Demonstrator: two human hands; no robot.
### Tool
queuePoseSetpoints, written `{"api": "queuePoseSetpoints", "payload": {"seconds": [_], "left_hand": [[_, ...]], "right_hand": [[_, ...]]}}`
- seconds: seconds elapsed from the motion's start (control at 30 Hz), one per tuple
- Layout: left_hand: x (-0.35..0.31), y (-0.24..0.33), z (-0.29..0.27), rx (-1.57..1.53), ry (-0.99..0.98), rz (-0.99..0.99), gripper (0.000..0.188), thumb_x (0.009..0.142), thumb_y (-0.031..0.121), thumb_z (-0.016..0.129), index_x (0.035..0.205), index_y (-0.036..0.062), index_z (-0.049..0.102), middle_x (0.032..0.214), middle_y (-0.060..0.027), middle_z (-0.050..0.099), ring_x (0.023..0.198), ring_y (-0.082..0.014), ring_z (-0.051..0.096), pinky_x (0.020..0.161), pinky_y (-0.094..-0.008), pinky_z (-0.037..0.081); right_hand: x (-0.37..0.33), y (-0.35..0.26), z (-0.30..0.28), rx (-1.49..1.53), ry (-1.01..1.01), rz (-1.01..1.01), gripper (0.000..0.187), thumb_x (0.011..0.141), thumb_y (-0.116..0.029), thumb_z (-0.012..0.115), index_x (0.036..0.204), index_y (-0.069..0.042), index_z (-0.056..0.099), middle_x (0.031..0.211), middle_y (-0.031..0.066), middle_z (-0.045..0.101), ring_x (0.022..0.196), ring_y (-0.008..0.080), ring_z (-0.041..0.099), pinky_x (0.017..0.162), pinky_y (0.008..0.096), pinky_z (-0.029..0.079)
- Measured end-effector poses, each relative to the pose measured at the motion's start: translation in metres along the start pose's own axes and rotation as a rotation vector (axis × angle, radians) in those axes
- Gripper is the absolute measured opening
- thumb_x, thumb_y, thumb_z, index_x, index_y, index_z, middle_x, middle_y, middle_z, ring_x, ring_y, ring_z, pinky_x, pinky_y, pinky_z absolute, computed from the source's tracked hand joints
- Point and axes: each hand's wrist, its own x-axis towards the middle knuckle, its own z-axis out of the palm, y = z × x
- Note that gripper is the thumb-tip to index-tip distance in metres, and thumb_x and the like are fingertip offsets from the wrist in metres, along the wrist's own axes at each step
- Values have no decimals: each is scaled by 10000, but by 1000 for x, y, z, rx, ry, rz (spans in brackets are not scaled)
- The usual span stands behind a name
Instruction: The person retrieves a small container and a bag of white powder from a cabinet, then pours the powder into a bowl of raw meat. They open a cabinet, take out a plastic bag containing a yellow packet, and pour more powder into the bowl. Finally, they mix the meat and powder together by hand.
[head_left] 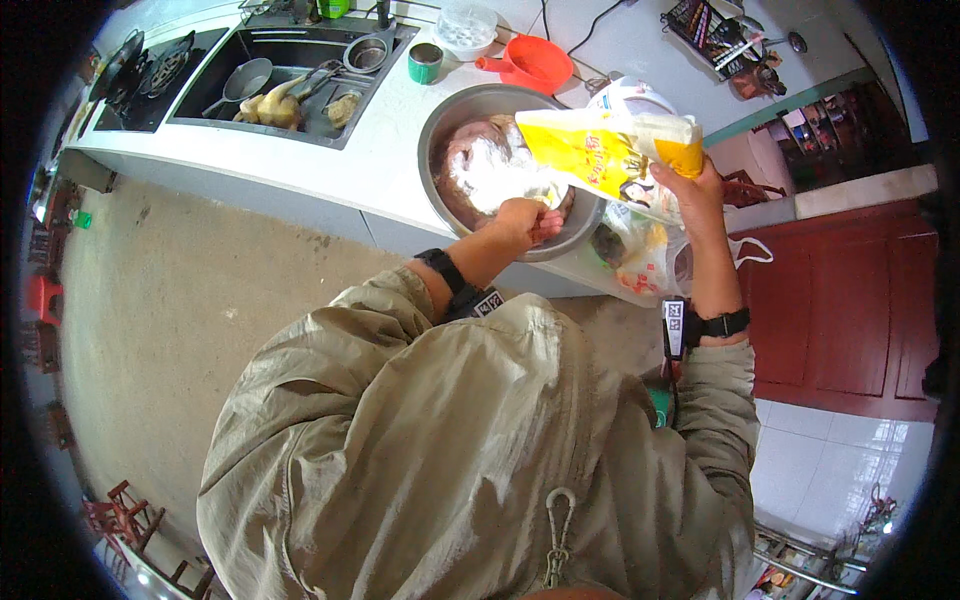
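Observation:
A large metal basin [432, 165] stands on the counter, holding pinkish-brown meat [462, 180] under a heap of white powder [490, 165]. My right hand [692, 190] grips a yellow and white plastic bag of powder [590, 150]. The bag lies tilted over the basin's right side, its left end above the powder. My left hand [530, 222] is over the basin's near rim, with fingers curled together; what they hold, if anything, is hidden. A clear plastic bag with printed marks [645, 250] sits on the counter below my right hand.
Behind the basin are a red plastic ladle [535, 65], a green can [425, 63] and a clear plastic tub [466, 30]. At left, the sink [215, 105] holds a plucked chicken [275, 108] and a pan [247, 78]. A stove [150, 75] is farther left. A red-brown cabinet door [840, 310] stands right.

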Motion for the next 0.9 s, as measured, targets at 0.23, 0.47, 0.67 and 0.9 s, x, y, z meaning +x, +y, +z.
{"api": "queuePoseSetpoints", "payload": {"seconds": [0.23, 0.47, 0.67, 0.9], "left_hand": [[-12, -6, -1, 139, -5, 5, 138, 907, 72, 543, 969, -47, 579, 868, -146, 660, 737, -244, 668, 683, -370, 598], [-18, -4, -1, 145, 40, -21, 155, 914, 70, 526, 1010, -46, 562, 883, -159, 652, 749, -265, 670, 663, -383, 606], [-14, -3, -4, 128, 37, 55, 149, 887, 26, 507, 996, -55, 568, 904, -180, 665, 727, -274, 684, 662, -386, 607], [-8, 16, 10, 106, 61, 41, 132, 918, 43, 496, 953, -49, 583, 816, -131, 659, 693, -223, 659, 665, -355, 602]], "right_hand": [[-4, -10, -5, 26, -25, 69, 460, 744, -92, 783, 1147, 0, 580, 1052, 59, 647, 927, 135, 622, 843, 268, 492], [-6, -17, -5, -41, -13, 119, 460, 751, -86, 778, 1155, 1, 575, 1055, 58, 647, 929, 138, 623, 845, 268, 493], [-6, -5, -7, 26, 7, 74, 477, 743, -72, 791, 1157, 6, 567, 1040, 63, 645, 929, 140, 626, 849, 268, 497], [-1, 19, 3, 130, 63, -9, 443, 731, -98, 789, 1113, 6, 589, 1015, 59, 646, 883, 139, 624, 808, 269, 498]]}}
